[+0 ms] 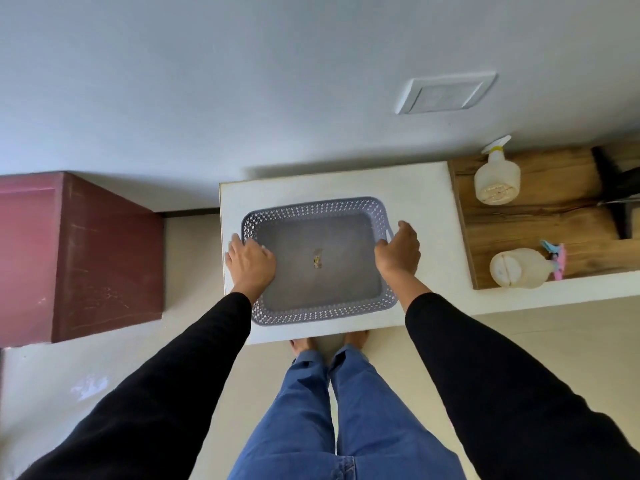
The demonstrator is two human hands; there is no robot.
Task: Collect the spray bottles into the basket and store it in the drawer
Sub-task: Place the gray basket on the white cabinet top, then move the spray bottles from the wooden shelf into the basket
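Grey perforated plastic basket, rectangular, empty, sits on the white tabletop. Left hand and right hand curl fingers over its short rims. Right of the basket: two translucent spray bottles, one upright, one toppled, on a wooden board. Risks: thin lattice walls could flex; the round, toppled bottle could roll.

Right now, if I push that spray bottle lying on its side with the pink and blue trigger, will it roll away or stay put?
The lying spray bottle looks round-bodied, so it would probably roll on the wooden top. Its pink and blue trigger sticks out and may check the roll. It looks like pale thin plastic, so likely light and easy to shift.
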